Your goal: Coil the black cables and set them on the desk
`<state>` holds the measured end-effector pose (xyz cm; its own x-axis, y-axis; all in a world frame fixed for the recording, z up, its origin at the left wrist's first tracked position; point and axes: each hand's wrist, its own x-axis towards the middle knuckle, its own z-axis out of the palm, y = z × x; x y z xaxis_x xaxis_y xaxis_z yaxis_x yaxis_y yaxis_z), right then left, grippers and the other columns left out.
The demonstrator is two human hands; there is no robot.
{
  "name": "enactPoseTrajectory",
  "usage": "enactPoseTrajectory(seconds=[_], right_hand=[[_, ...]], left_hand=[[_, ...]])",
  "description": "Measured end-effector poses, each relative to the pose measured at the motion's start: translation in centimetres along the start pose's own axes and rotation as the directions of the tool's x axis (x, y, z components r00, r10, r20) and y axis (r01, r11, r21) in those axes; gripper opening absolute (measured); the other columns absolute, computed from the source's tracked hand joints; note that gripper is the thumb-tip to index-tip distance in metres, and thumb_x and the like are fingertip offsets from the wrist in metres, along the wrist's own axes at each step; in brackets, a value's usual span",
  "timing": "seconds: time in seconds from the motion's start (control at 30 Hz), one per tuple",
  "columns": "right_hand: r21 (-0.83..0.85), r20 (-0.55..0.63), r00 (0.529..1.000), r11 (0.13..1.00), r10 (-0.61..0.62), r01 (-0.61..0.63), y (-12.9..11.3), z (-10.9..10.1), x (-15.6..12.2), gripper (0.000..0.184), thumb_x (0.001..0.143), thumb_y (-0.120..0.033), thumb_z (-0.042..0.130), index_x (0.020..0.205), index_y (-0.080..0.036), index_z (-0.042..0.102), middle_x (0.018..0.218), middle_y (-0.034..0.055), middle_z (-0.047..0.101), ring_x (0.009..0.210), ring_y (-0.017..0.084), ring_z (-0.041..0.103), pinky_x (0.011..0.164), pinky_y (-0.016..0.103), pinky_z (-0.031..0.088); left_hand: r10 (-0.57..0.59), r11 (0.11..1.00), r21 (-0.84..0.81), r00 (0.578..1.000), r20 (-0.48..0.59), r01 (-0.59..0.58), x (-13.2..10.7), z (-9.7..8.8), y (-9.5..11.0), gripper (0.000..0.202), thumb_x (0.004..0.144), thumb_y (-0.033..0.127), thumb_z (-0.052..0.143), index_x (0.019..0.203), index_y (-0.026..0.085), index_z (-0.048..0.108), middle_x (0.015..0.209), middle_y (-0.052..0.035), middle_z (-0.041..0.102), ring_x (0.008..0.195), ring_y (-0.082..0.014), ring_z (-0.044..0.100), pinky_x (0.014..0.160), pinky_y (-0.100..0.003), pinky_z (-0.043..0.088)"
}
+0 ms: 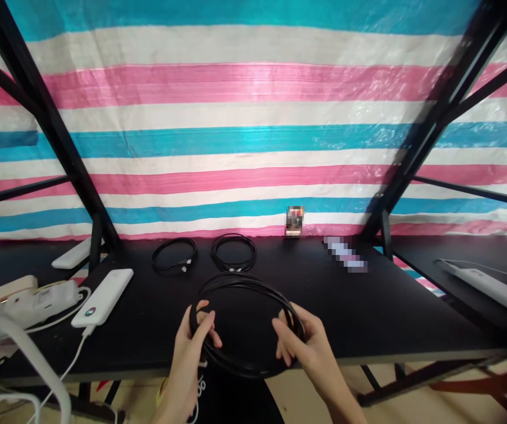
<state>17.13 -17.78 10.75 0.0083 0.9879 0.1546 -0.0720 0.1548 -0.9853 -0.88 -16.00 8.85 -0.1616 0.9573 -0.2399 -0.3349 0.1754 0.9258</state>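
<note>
A large black cable coil (247, 373) hangs between my two hands, tilted over the front edge of the black table. My left hand (199, 330) grips the coil's left side, thumb on the near face and fingers curled behind. On the opposite side, my right hand (300, 335) is closed around the loops, its thumb pressed across them. Further back lie two smaller coiled black cables: one coil on the left (153, 259) with its light-coloured plugs showing, and another coil on the right (253, 259) just beyond the held loops.
A white power bank (105, 297) with a plugged-in cable lies left, beside a white power strip (43, 300). A blurred flat item (345, 254) and a small blurred box (294, 222) sit at the back. Black metal posts (434, 126) flank a striped sheet (235, 82).
</note>
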Motion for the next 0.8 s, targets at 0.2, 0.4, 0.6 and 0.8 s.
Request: enactPoseTrajectory(seconds=[0.2,0.4,0.6,0.8], right_hand=[[-0.106,-0.020,1.000,0.994,-0.019,0.017,-0.3,-0.6,-0.1,0.035,0.077,-0.042,0.069,0.103,-0.019,0.061,0.056,-0.0058,0.040,0.048,0.007,0.033,0.043,0.019,0.027],[-0.021,0.118,0.993,1.000,0.015,-0.012,-1.3,-0.9,-1.0,0.036,0.086,-0.046,0.058,0.100,-0.015,0.067,0.047,-0.0073,0.031,0.041,0.005,0.021,0.039,0.020,0.015],[-0.057,-0.016,1.000,0.998,-0.020,0.019,-1.9,0.1,-0.7,0.031,0.082,-0.045,0.064,0.084,-0.016,0.072,0.047,-0.0069,0.027,0.042,0.005,0.021,0.039,0.021,0.013],[-0.129,0.030,0.998,0.990,-0.058,0.061,-1.6,0.4,-0.5,0.024,0.078,-0.040,0.069,0.075,-0.016,0.072,0.041,-0.0051,0.038,0.039,0.006,0.029,0.039,0.022,0.021]], left_hand=[[0.142,0.945,0.259,0.965,0.220,-0.198,0.4,-1.1,0.3,0.042,0.072,0.032,0.074,0.108,0.023,0.055,0.074,0.0036,0.055,0.057,-0.0108,0.050,0.052,-0.019,0.039],[0.113,0.952,0.222,0.916,0.386,-0.211,-1.5,-1.2,1.9,0.047,0.072,0.020,0.074,0.114,0.025,0.055,0.086,-0.0006,0.059,0.079,-0.0147,0.056,0.076,-0.022,0.043],[0.142,0.958,0.173,0.903,0.405,-0.229,-3.1,-0.2,3.6,0.045,0.073,0.019,0.071,0.114,0.028,0.056,0.086,0.0008,0.057,0.067,-0.0117,0.051,0.069,-0.020,0.042],[0.109,0.968,0.154,0.885,0.453,-0.198,-2.4,-0.1,3.6,0.044,0.069,0.020,0.073,0.110,0.025,0.058,0.082,0.0003,0.060,0.059,-0.0098,0.050,0.058,-0.019,0.040]])
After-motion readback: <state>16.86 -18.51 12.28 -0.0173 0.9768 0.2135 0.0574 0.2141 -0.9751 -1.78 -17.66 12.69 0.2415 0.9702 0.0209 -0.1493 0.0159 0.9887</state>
